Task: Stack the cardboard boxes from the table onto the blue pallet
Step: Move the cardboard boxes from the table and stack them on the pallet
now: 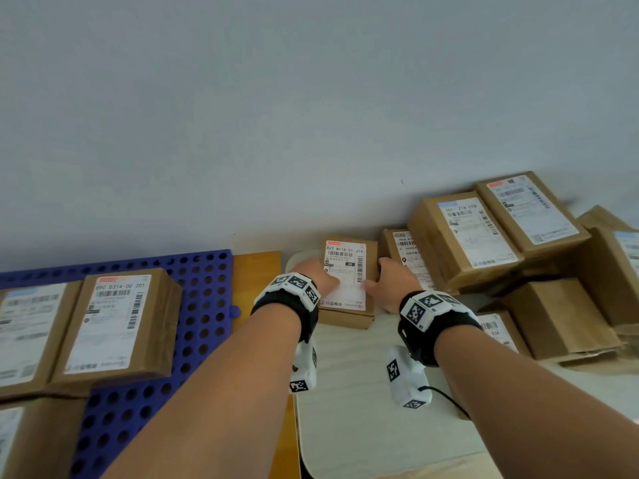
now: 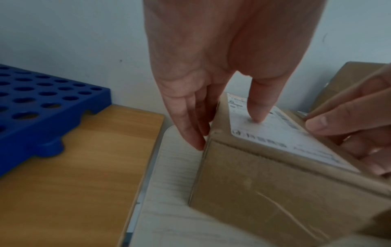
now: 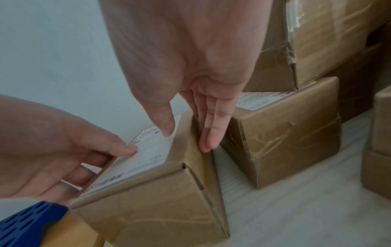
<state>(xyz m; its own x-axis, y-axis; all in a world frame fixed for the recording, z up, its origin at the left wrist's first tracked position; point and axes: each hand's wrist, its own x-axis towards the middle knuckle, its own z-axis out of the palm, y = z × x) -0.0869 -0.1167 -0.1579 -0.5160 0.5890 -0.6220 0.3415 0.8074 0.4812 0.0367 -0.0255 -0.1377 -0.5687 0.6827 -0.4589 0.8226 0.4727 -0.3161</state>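
Note:
A small cardboard box (image 1: 347,261) with a white shipping label stands on the white table (image 1: 363,392), near its left end. My left hand (image 1: 321,274) holds its left side, thumb on the label and fingers down the side wall (image 2: 228,133). My right hand (image 1: 383,274) holds the right side the same way (image 3: 188,141). In the wrist views the box (image 2: 275,183) (image 3: 158,208) still rests on the table. The blue perforated pallet (image 1: 204,292) lies to the left and carries several labelled boxes (image 1: 117,323).
Several more cardboard boxes (image 1: 466,233) are piled on the table just right of the held one, the nearest (image 3: 285,142) a hand's width away. A strip of orange wooden surface (image 1: 256,267) separates table and pallet. A grey wall stands right behind everything.

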